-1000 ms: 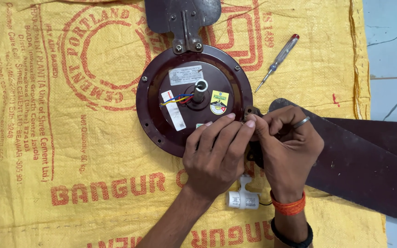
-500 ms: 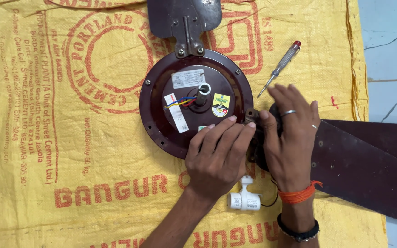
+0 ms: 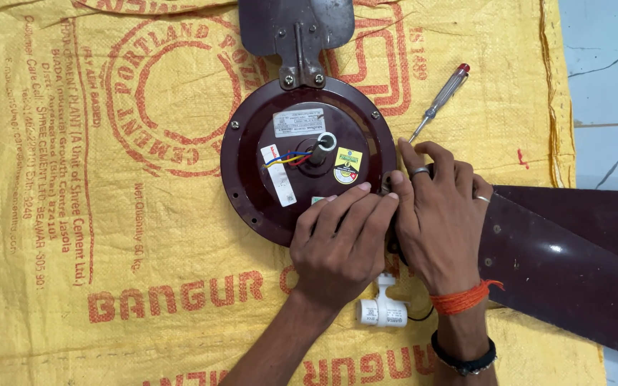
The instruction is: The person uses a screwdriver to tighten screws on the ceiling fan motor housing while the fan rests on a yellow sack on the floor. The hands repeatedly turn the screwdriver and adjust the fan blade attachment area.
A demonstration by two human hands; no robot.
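Centrally, brown fan motor (image 3: 302, 161) lies flat on yellow sack (image 3: 73, 214). Left hand (image 3: 341, 246) and right hand (image 3: 438, 221) press curled fingers together at its rim beside blade (image 3: 574, 268), pinching something hidden. Screwdriver (image 3: 439, 100) parked nearby.

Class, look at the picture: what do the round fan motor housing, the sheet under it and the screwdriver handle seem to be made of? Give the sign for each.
Fan motor housing: probably painted metal, since its glossy maroon surface reflects light and is screwed at the rim.
Sheet: woven plastic sacking, going by the yellow fabric's fine weave, print and creases.
Screwdriver: the handle looks like clear plastic with a red cap, on a thin metal shaft.
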